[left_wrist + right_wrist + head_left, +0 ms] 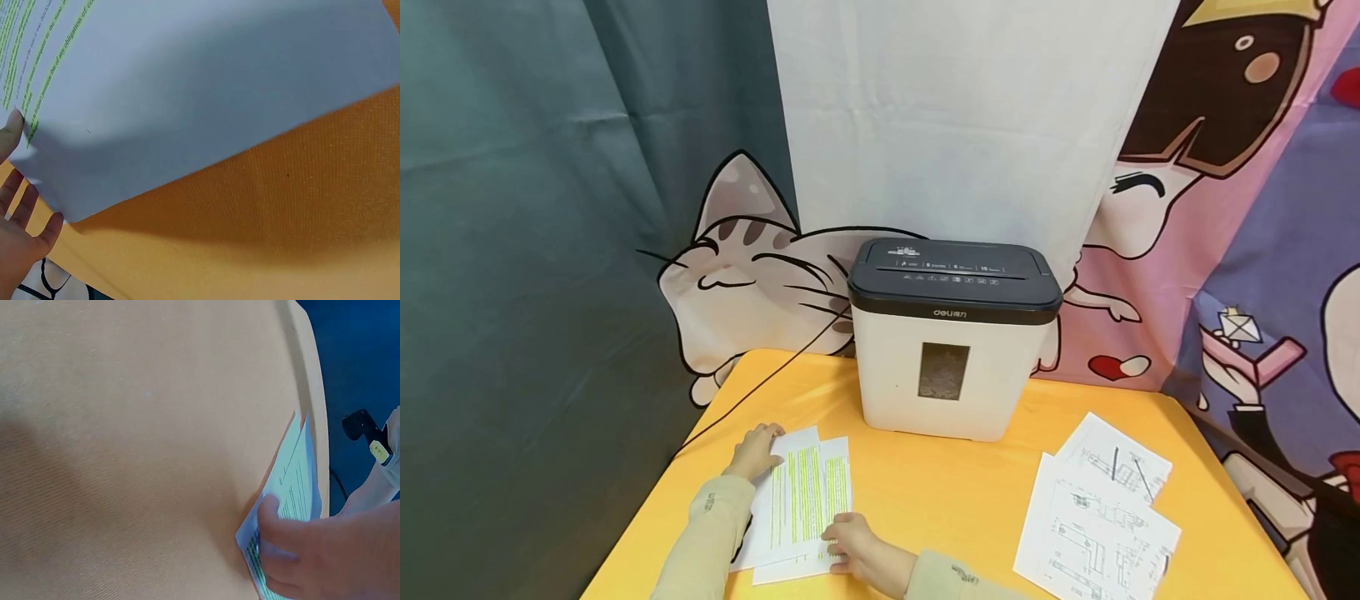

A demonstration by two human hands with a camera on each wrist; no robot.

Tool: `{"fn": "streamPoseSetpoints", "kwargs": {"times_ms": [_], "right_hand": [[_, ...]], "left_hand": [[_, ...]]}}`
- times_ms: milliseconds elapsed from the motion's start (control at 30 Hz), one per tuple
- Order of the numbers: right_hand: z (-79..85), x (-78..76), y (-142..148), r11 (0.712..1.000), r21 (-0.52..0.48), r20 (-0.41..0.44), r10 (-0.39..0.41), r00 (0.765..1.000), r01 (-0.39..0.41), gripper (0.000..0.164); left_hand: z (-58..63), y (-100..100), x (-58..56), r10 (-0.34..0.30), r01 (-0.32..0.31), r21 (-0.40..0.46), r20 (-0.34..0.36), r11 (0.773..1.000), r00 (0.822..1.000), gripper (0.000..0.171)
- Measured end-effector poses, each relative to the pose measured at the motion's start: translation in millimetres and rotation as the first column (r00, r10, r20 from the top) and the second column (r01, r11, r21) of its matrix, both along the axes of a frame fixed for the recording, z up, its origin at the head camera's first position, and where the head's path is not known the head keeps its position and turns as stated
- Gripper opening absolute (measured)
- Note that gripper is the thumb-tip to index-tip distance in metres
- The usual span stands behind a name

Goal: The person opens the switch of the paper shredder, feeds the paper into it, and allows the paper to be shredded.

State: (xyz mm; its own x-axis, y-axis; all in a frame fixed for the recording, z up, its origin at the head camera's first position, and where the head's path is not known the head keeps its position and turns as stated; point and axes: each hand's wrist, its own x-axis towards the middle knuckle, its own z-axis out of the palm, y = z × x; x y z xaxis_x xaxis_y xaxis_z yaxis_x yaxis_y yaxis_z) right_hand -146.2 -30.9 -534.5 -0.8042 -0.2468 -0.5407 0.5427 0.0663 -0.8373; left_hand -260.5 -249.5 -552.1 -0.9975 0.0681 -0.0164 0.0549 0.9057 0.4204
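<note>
Two overlapping paper sheets [797,504] with yellow-green highlighted text are on the yellow table at the front left. My left hand [756,452] holds the upper sheet's top left corner. In the left wrist view, the thumb lies on the printed face and the other fingers line the edge; a shadow falls beside the sheet. My right hand [867,550] grips the lower right edge of the sheets, its fingers bent over them. In the right wrist view, this hand [319,556] hides part of the papers [290,481].
A white paper shredder [887,367] with a dark lid and small window stands at the back. Two sheets with line drawings [1093,533] lie at the right. A black cord [760,385] runs left from the shredder. Printed curtains [970,117] hang behind the table [940,492].
</note>
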Motion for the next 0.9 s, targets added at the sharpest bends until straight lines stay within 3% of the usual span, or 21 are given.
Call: {"fn": "streamPoseSetpoints", "kwargs": {"times_ms": [267, 433, 667, 733, 900], "right_hand": [[-5.9, -2.7, -7.5, 0.999, -0.031, 0.04, -0.029, 0.999, 0.031, 0.042], [-14.1, -2.5, -7.4, 0.999, -0.026, 0.021, -0.035, 0.999, 0.035, 0.027], [-17.5, -0.9, -5.4, 0.999, -0.033, 0.0, 0.002, 1.0, -0.002, 0.01], [-16.8, -1.3, -6.3, 0.999, -0.029, -0.003, 0.018, 1.0, -0.018, 0.01], [-18.1, -4.0, -4.4, 1.0, 0.003, -0.002, 0.022, 1.0, -0.022, 0.008]], "left_hand": [[1.7, -0.2, 1.2, 0.008, -0.008, 0.004, -0.003, 1.0, 1.0, 0.044], [2.5, -1.1, -0.5, 0.021, -0.021, 0.055, 0.004, 0.998, 1.0, 0.041], [7.5, -6.6, -1.7, 0.044, -0.047, 0.147, 0.026, 0.988, 0.999, 0.018], [8.3, -8.7, -1.3, 0.041, -0.046, 0.135, 0.037, 0.99, 0.998, 0.015], [7.7, -7.6, -1.4, -0.042, 0.042, 0.017, 0.041, 0.999, 0.998, 0.025]]}}
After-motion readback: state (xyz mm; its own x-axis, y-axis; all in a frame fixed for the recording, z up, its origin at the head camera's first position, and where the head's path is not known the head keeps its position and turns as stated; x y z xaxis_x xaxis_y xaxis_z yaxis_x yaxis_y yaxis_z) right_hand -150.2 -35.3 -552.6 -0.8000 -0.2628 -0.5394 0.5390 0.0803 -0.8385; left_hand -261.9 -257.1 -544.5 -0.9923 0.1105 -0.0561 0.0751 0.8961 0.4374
